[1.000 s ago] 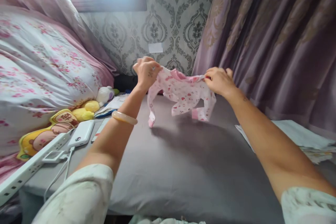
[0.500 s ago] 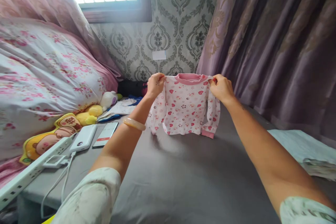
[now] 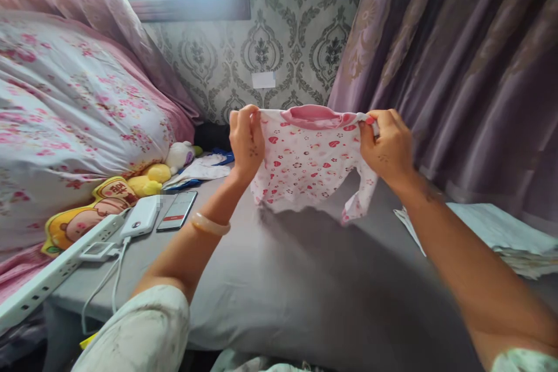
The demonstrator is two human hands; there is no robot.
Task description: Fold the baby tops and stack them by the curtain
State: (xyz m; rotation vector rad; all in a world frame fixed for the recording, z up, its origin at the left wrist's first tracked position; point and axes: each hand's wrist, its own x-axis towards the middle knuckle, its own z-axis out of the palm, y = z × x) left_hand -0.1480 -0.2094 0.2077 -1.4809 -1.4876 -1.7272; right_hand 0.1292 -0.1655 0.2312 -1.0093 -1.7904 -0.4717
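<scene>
A small white shirt (image 3: 305, 157) with red hearts and a pink collar hangs upright between my hands, lifted above the grey sheet (image 3: 261, 279). My left hand (image 3: 247, 139) pinches its left shoulder, and my right hand (image 3: 387, 142) grips the right shoulder beside the collar. The sleeve on the right dangles down, its end near the sheet. Most of the other sleeve is hidden behind my left hand and the shirt body. A shadow falls on the sheet below the shirt.
At left lie a power strip (image 3: 65, 264), a white power bank (image 3: 142, 216), a phone (image 3: 177, 211), plush toys (image 3: 150, 179) and folded clothes (image 3: 203, 168). Folded light cloth (image 3: 501, 229) lies at right, under the purple curtain (image 3: 479, 70).
Both hands have risen and moved farther apart, nearer the camera, stretching the shirt's shoulders. The shirt's lower edge now swings and folds, and a white cloth edge shows beside the right forearm.
</scene>
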